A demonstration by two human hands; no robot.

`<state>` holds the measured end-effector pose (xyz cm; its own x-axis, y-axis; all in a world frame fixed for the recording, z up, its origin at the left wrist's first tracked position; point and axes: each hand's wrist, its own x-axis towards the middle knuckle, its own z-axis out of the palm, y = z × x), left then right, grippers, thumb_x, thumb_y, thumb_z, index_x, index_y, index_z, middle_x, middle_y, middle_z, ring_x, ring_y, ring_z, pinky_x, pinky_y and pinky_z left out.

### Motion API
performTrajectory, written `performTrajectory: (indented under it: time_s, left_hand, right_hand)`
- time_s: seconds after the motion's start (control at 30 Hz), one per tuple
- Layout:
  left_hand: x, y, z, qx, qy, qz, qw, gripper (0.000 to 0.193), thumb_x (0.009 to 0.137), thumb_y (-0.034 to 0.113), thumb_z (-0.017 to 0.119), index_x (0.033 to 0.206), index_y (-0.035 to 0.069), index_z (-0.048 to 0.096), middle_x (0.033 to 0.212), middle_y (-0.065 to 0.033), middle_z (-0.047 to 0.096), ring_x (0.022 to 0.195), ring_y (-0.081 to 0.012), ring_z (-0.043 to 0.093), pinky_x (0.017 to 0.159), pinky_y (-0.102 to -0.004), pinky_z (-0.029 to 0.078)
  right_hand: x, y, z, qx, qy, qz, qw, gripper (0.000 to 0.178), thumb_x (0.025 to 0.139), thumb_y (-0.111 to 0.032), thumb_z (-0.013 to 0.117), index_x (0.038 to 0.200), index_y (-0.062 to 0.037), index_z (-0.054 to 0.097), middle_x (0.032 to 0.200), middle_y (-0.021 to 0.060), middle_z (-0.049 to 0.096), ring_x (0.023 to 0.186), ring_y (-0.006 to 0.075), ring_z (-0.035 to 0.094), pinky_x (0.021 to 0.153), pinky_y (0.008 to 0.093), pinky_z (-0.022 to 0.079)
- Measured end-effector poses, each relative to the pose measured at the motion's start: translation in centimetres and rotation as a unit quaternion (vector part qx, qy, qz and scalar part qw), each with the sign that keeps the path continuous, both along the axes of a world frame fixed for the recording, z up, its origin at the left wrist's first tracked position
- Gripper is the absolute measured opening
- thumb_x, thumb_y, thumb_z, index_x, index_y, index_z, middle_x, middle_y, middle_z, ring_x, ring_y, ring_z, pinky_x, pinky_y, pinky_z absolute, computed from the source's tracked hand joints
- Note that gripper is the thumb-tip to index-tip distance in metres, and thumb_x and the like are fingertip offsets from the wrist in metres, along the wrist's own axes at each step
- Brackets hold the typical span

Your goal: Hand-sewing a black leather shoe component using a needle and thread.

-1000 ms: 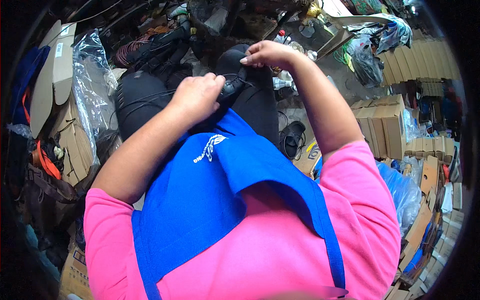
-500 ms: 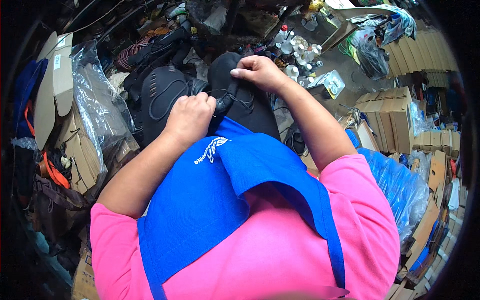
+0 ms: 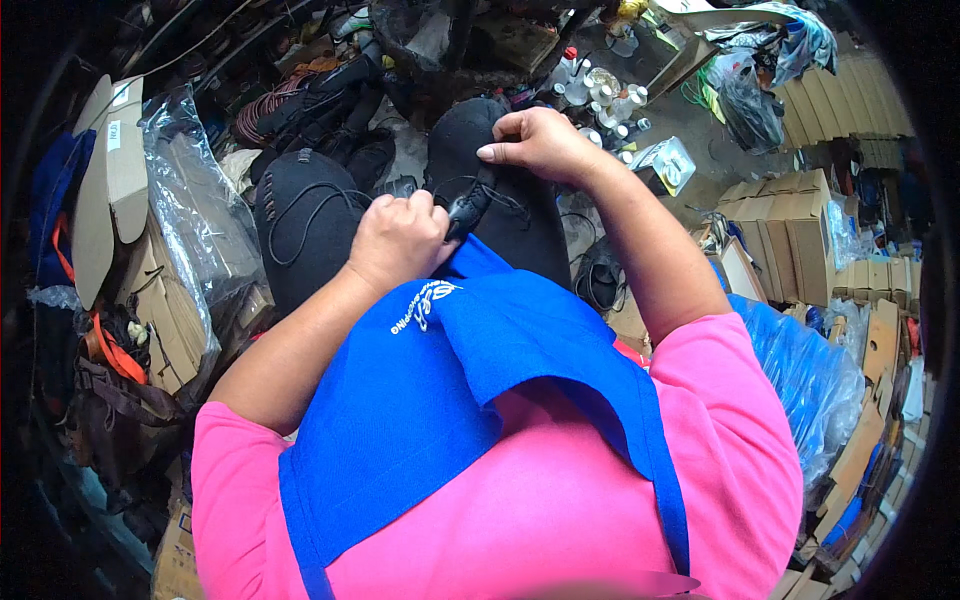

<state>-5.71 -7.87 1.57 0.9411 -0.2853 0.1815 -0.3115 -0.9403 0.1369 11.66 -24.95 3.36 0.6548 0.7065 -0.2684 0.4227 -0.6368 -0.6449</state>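
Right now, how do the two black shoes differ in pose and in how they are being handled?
The right shoe lies under both hands: the right hand pinches its lace, and the left hand grips its near end. The left shoe lies apart, untouched, with its lace trailing loose across its upper. Both are black fabric with black laces.

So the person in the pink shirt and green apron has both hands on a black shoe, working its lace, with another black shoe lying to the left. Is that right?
Not quite: the apron is blue, not green, as the head view shows. The rest stands: the left hand and right hand are on a black shoe, at its lace, and another black shoe lies to the left.
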Motion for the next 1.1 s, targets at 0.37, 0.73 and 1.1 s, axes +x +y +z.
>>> performTrajectory:
  time_s: [0.37,0.73,1.1]
  left_hand:
    - [0.5,0.0,0.4,-0.039,0.029,0.002,0.999,0.041,0.067,0.034,0.078,0.084,0.006,0.053,0.070,-0.0103,0.059,0.067,-0.0274,0.063,0.064,-0.0372,0.049]
    - [1.6,3.0,2.5,-0.153,0.124,-0.015,0.980,0.033,0.074,0.031,0.074,0.091,0.004,0.063,0.083,-0.0141,0.065,0.078,-0.0314,0.065,0.072,-0.0381,0.052]
    - [11.1,4.1,-3.3,-0.404,0.167,0.029,0.899,0.049,0.070,0.027,0.079,0.112,0.010,0.061,0.115,-0.0153,0.054,0.114,-0.0295,0.051,0.098,-0.0363,0.042]
  right_hand:
    - [0.9,1.9,0.2,-0.059,-0.116,0.059,0.990,0.037,0.077,-0.042,0.074,0.089,-0.0069,0.069,0.073,0.0092,0.067,0.070,0.0190,0.065,0.068,0.0343,0.049]
    - [0.5,2.2,-0.8,0.063,-0.182,0.025,0.981,0.041,0.076,-0.039,0.074,0.096,-0.0043,0.066,0.091,0.0148,0.063,0.085,0.0283,0.062,0.074,0.0384,0.050]
    - [-1.7,1.2,0.9,-0.028,-0.085,0.208,0.974,0.024,0.083,-0.024,0.062,0.081,0.0001,0.062,0.077,0.0180,0.059,0.075,0.0347,0.060,0.066,0.0436,0.047]
